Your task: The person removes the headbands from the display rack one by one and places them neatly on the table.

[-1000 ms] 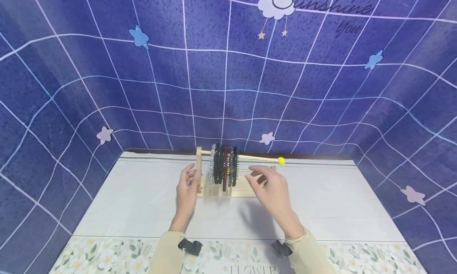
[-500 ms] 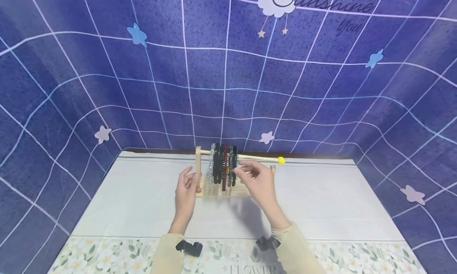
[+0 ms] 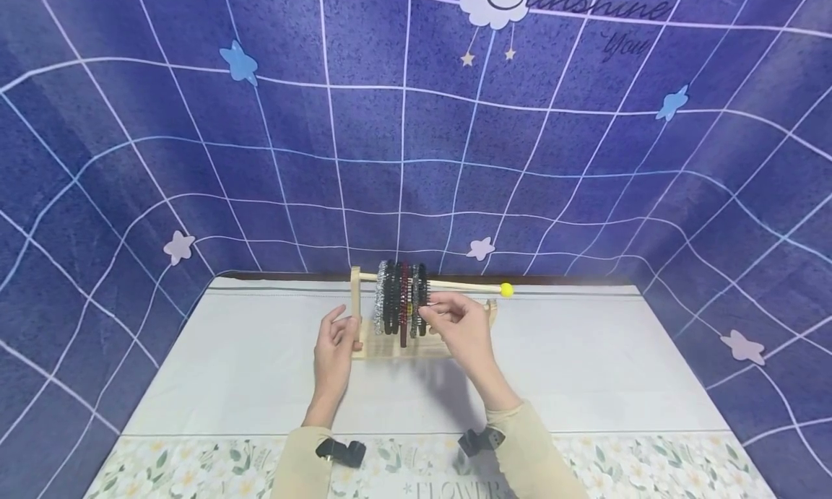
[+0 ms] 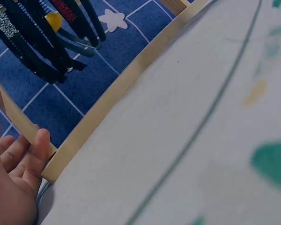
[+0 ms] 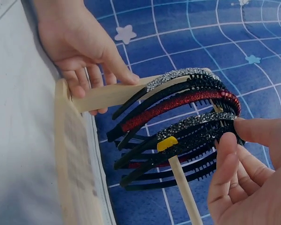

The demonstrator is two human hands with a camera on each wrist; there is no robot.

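Several headbands hang in a row on the rod point(image 3: 455, 284) of a wooden stand point(image 3: 355, 297). Among them are a silver glitter headband point(image 3: 380, 300), a red sparkly headband point(image 3: 404, 297) and dark toothed ones. My left hand point(image 3: 333, 354) grips the stand's left upright low down, thumb on one side and fingers on the other, as the left wrist view shows. My right hand point(image 5: 257, 173) pinches the black headband point(image 5: 201, 140) at the right end of the row between thumb and forefinger. That headband still surrounds the rod.
A yellow ball point(image 3: 506, 289) caps the rod's right end. Behind my right hand stands a short wooden piece point(image 3: 492, 311) at the stand's right. White cloth point(image 3: 578, 362) covers the table, and a blue gridded curtain point(image 3: 416, 138) rises behind and at both sides.
My right hand has moved left from beside the row and taken hold of the end black headband. My left hand stays on the upright. The head view has shifted slightly.
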